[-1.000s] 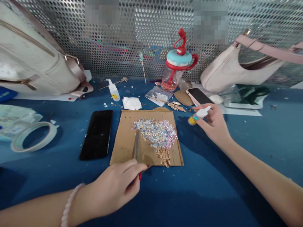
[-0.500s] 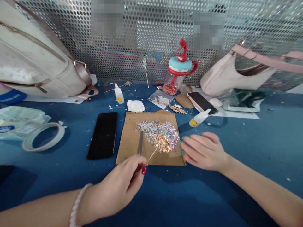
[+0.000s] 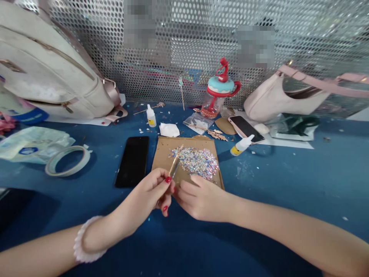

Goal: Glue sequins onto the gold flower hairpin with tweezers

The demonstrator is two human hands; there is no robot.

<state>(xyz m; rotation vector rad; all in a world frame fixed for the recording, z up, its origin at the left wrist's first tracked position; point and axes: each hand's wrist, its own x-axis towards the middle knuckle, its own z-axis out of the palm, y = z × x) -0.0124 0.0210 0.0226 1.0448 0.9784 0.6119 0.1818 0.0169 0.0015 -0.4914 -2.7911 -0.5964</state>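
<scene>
My left hand (image 3: 150, 196) is closed in a pinch on a thin silver pair of tweezers (image 3: 174, 165), whose tip points up over the brown cardboard sheet (image 3: 163, 153). My right hand (image 3: 201, 198) sits right against it at the cardboard's near edge. Its fingers are curled, and what they hold is hidden. A heap of shiny sequins (image 3: 198, 161) lies on the cardboard just beyond both hands. The gold ornament is out of sight.
On the blue table lie a black phone (image 3: 133, 161), a tape roll (image 3: 67, 161), two small glue bottles (image 3: 241, 144) (image 3: 150, 115), a tissue (image 3: 169, 130) and a pink-cased phone (image 3: 245, 126). A backpack (image 3: 54, 80), red-lidded cup (image 3: 220, 92) and pink bag (image 3: 276, 96) stand against the perforated wall.
My right hand set the glue bottle down on the table and came in to meet my left hand. The tweezers rose off the cardboard. The gold ornament has gone out of sight.
</scene>
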